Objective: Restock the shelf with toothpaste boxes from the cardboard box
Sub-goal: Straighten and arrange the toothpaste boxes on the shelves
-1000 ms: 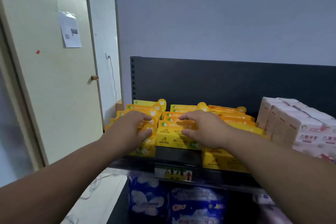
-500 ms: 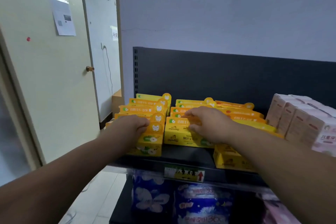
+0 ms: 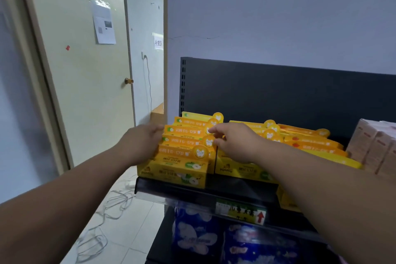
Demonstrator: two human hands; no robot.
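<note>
Yellow toothpaste boxes lie in rows on the black shelf (image 3: 192, 189). The left stack of toothpaste boxes (image 3: 182, 153) sits at the shelf's left end, and a second stack of toothpaste boxes (image 3: 304, 143) is to its right. My left hand (image 3: 141, 143) lies flat against the left ends of the left stack. My right hand (image 3: 233, 143) touches that stack's right ends, fingertips on the round tabs. Neither hand lifts a box. The cardboard box is out of view.
Pink boxes (image 3: 372, 146) stand at the shelf's right end. A price label (image 3: 242, 210) hangs on the shelf's front rail, with blue packs (image 3: 197, 233) below it. A closed door (image 3: 85, 92) is to the left, and loose cables (image 3: 107, 210) lie on the tiled floor.
Both hands have shifted left from on top of the boxes to either end of the left stack. The view has swung left and a little closer.
</note>
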